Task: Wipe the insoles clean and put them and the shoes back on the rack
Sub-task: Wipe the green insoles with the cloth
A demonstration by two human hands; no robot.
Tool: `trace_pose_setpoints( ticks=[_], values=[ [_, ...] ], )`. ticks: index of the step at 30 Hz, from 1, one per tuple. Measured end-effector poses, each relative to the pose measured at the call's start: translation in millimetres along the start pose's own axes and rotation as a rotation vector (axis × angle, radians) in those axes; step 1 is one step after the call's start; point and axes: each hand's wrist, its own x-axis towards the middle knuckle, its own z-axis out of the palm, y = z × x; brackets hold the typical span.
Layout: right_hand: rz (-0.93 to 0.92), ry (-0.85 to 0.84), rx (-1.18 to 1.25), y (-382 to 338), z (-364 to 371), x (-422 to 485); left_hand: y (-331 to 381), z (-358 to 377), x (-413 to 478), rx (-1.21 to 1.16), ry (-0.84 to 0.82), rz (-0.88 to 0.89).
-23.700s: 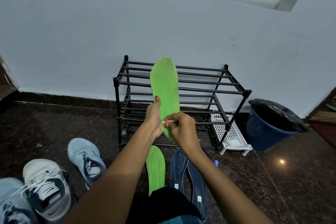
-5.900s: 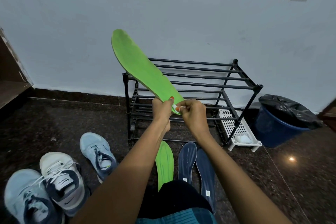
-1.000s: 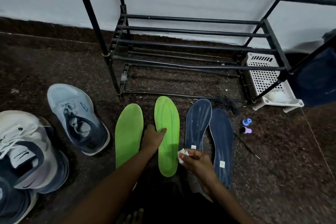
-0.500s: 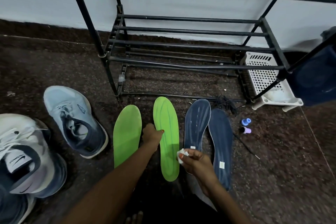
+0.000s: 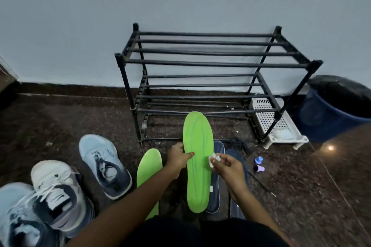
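Holding one green insole upright above the floor, just in front of the rack's lower front rail, I judge myself to be in the wiping stage, with the putting-back not yet begun. My left hand pinches the insole's left edge, thumb laid across its face and fingers behind. My right hand pinches a small white wad between thumb and fingertips, touching or just beside the insole's right edge.

The other green insole lies flat on the floor to the left of my left hand. Two navy insoles lie side by side behind the raised one, partly hidden by it and by my right forearm. From this view I cannot tell which of those three have been cleaned.

None of the insoles or shoes is on the rack. A light-blue shoe sits on the floor near the rack's front left leg, and a white shoe and another blue shoe lie toward the near left corner of the view. I cannot see a fourth shoe.

What is left, as I read it:
- finish wiping this insole and any others that need it
- return all four insoles
- lift the shoes onto the rack's rails

That is most of the job.
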Motion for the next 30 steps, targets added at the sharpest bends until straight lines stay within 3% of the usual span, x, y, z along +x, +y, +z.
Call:
trace_pose_setpoints(
  ticks=[9, 14, 24, 30],
  values=[
    [-0.383, 0.137, -0.103, -110.0, 2.0, -13.8, 121.9, -19.0, -67.5, -0.094, -0.195, 0.178],
    [-0.498, 0.14, -0.217, -151.4, 7.4, -35.0, 158.9, -33.1, -97.4, -0.125, -0.222, 0.23],
    [-0.575, 0.175, -0.352, -174.5, 17.4, -76.7, 171.6, -33.3, -139.8, -0.395, -0.17, 0.172],
    [-0.615, 0.173, -0.362, -171.4, 19.1, -92.3, 173.2, -37.6, -144.2, -0.824, -0.255, 0.16]
  ],
)
